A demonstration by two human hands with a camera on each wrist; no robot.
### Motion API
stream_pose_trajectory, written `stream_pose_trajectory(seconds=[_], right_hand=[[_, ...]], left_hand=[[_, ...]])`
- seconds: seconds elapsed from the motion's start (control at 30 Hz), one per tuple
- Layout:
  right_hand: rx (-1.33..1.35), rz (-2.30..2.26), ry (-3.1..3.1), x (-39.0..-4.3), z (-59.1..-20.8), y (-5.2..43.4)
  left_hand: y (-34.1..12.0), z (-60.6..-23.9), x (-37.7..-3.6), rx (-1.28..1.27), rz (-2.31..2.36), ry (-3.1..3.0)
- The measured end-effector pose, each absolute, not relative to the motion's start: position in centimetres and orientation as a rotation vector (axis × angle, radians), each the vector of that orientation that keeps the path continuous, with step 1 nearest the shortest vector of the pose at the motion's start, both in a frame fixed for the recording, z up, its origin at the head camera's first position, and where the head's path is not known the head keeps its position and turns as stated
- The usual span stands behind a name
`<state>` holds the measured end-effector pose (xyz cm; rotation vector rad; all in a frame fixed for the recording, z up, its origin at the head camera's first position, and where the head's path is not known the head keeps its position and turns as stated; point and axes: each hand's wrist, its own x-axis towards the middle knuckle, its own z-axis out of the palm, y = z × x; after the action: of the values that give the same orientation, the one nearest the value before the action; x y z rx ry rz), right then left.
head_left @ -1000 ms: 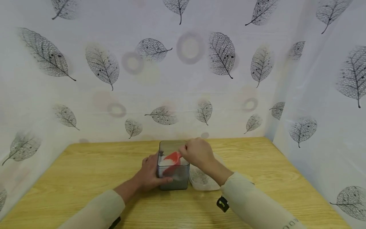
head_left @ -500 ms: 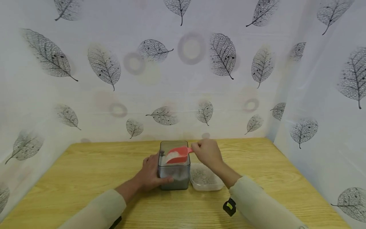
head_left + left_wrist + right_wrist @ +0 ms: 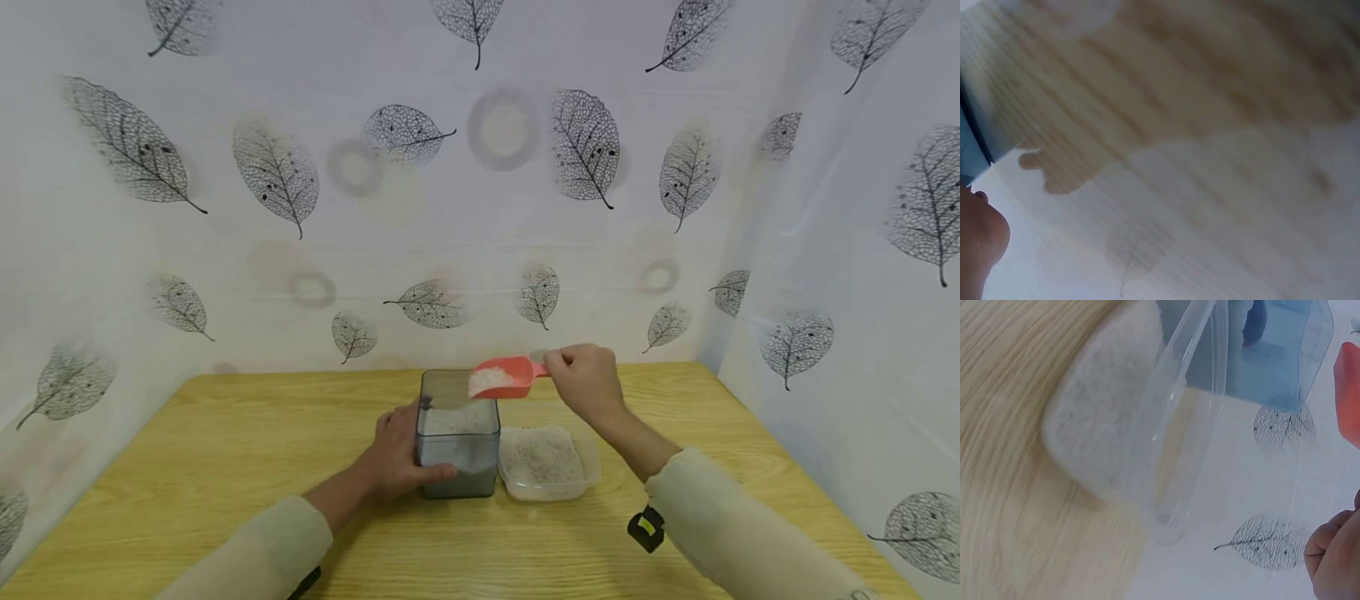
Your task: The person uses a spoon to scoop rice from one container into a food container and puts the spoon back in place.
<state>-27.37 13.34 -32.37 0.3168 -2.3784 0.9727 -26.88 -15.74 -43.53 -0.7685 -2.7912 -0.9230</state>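
Behind the wooden counter (image 3: 225, 467) hangs a white curtain (image 3: 450, 208) printed with grey leaves and pale rings, closing in the back and both sides. On the counter, near its middle, stands a tall clear square container (image 3: 457, 442) partly filled with white grains. Just beside it, on the person's right and touching or nearly so, sits a low clear tub (image 3: 547, 462), also holding white grains; in the right wrist view the tub (image 3: 1104, 437) and the tall container (image 3: 1260, 350) appear blurred, side by side.

Of the two hands, the left hand (image 3: 397, 454) is wrapped around the left wall of the tall container, thumb across the near face, fingers along the far side. The left wrist view shows only a sliver of that hand (image 3: 979, 244) and blurred wood grain. The right hand (image 3: 588, 383) is raised above the counter, fingers curled round the handle of a red scoop (image 3: 502, 379). The scoop is held roughly level over the back right corner of the tall container, above the rim and clear of it, carrying a small heap of white grains (image 3: 489, 379).
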Motion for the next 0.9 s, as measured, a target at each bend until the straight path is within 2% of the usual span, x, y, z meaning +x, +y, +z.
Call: stream_pose_trajectory(seconds=[0.5,0.9], right_hand=[[0.224,0.890,-2.481,-27.4,-34.4,17.7],[0.396,0.625,-2.514,-27.7,-36.5,18.4]], left_hand=[[-15.8,-43.8,-26.9,-0.795,-0.943,-2.749],[-15.9,-43.6,-26.8,-0.781,-0.927,-2.778]])
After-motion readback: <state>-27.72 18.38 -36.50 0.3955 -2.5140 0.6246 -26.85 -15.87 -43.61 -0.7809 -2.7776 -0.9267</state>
